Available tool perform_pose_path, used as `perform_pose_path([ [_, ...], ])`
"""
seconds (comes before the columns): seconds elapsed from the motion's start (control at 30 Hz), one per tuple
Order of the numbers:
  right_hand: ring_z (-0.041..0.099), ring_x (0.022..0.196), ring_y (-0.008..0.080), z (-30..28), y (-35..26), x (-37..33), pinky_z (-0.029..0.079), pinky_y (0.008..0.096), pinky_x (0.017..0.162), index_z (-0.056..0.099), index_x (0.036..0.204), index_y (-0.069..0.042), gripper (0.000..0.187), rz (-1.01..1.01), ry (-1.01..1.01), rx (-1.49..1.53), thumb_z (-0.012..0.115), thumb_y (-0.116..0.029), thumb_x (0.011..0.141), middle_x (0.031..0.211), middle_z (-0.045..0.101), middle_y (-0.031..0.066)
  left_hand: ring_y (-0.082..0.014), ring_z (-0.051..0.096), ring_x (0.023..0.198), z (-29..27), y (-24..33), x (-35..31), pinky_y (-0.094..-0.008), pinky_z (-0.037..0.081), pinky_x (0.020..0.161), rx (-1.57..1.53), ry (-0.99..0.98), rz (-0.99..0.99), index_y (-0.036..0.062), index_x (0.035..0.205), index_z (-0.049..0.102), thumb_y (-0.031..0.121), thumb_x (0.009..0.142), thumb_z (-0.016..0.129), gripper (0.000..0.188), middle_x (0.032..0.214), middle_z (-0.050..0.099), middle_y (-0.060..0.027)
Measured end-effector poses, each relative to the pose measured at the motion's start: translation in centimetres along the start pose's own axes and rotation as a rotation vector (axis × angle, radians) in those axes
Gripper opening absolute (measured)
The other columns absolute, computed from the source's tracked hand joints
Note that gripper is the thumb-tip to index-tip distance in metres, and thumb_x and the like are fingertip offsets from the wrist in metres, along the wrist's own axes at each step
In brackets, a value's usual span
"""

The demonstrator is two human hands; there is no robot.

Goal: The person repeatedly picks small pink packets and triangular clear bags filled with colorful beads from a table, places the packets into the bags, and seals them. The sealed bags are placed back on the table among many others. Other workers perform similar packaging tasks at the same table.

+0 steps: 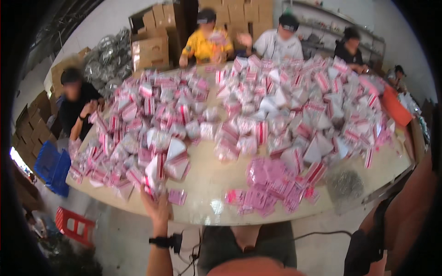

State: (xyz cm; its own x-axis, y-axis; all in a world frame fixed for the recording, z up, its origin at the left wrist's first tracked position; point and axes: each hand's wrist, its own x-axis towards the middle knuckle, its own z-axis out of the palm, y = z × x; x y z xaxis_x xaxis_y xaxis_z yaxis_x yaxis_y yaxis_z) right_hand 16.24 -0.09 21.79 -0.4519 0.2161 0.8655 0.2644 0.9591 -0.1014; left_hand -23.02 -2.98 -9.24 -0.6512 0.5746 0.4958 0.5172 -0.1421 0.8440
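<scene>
Left hand at a clear packet on the near edge of the left heap

The person's left hand [156, 208] reaches over the table's near edge, its fingers and thumb on either side of a clear packet [154, 185] with white and pink contents. Whether the fingers are closed on it cannot be told. The packet lies at the near end of the left heap [133, 112], and 1 flat pink sachet [177, 197] lies just right of the hand. The right arm [412, 207] shows at the right rim; its hand cannot be made out, so the state of those fingers cannot be told.

2 big heaps of pink-and-white packets cover much of the pale table [200, 168], with a bare strip between them near the person. Below the right heap [294, 108] is a loose pile of pink sachets [271, 184], and right of that a greyish see-through bundle [345, 186]. 4 co-workers are around the table's far and left sides, 1 in a yellow top [198, 43]. On the left floor are a blue crate [52, 168] and a red stool [74, 226].
</scene>
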Motion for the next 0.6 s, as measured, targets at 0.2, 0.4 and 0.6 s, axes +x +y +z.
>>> perform_pose_path([
  [0.2, 0.052, 0.096, 0.0183, 0.1, 0.1, -0.5, 0.041, 0.0284, 0.079, 0.055, 0.101, 0.003, 0.035, 0.068, -0.072, -0.028, 0.063, -0.008, 0.069, 0.106, 0.054, 0.0113, -0.0250, 0.044, 0.108, 1.8, -1.4, 0.1, -0.0361, 0.038, 0.089, -0.042, 0.055, 0.106, -0.0025, 0.132, 0.020, -0.002, 0.074, 0.053, 0.067, 0.123, 0.038, -0.0154],
  [0.4, 0.051, 0.098, 0.0187, 0.0, -0.5, -2.0, 0.040, 0.0290, 0.081, 0.055, 0.102, 0.002, 0.036, 0.063, -0.090, 0.062, 0.062, -0.009, 0.069, 0.107, 0.054, 0.0113, -0.0298, 0.043, 0.102, -1.1, -0.2, 1.0, -0.0374, 0.037, 0.087, 0.678, 0.227, 0.671, -0.0056, 0.124, 0.031, 0.014, 0.073, 0.062, 0.063, 0.113, 0.042, -0.0213],
  [0.6, 0.050, 0.101, 0.0191, 1.0, 1.3, -1.5, 0.039, 0.0296, 0.084, 0.055, 0.103, 0.002, 0.037, 0.059, -0.181, -0.007, 0.062, -0.009, 0.069, 0.109, 0.054, 0.0113, -0.0283, 0.036, 0.117, 0.3, 1.4, -0.7, -0.0361, 0.029, 0.098, 0.087, 0.060, -0.007, -0.0034, 0.131, 0.024, 0.001, 0.072, 0.052, 0.065, 0.125, 0.035, -0.0185],
])
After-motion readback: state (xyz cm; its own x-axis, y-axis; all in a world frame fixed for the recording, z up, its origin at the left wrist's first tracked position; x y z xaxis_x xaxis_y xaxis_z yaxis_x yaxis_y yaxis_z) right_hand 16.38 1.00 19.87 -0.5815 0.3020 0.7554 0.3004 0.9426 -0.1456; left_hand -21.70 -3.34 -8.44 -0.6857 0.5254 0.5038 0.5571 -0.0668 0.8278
